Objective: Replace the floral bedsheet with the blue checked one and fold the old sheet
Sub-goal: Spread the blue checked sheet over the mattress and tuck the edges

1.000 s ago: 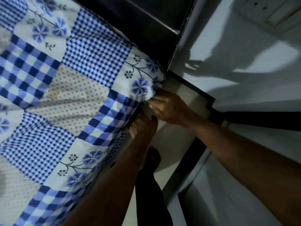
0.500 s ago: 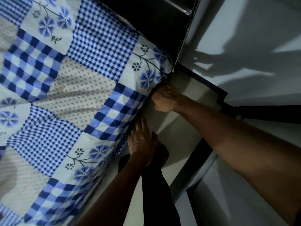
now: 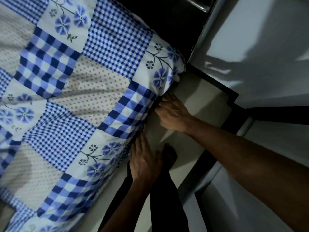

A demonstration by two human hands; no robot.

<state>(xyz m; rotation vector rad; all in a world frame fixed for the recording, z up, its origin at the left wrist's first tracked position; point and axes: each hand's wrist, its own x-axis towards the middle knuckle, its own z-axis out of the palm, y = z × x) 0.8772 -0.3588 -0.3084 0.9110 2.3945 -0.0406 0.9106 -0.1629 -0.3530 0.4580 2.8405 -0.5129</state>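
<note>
**Bed at left, floor strip, wall at right**

The bedsheet (image 3: 75, 101) lies spread over the bed and fills the left of the view, with its corner at upper centre. A strip of floor (image 3: 197, 106) runs right of the bed's edge, and the wall (image 3: 259, 47) stands beyond it. Both hands meet that edge: the right hand (image 3: 173, 114) is nearer the corner and the left hand (image 3: 143, 161) is below it. A foot (image 3: 169, 156) stands on the floor just beside the left hand.

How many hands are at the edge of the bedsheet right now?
2: left hand lower on the side edge of the blue checked sheet, right hand nearer its corner.
</note>
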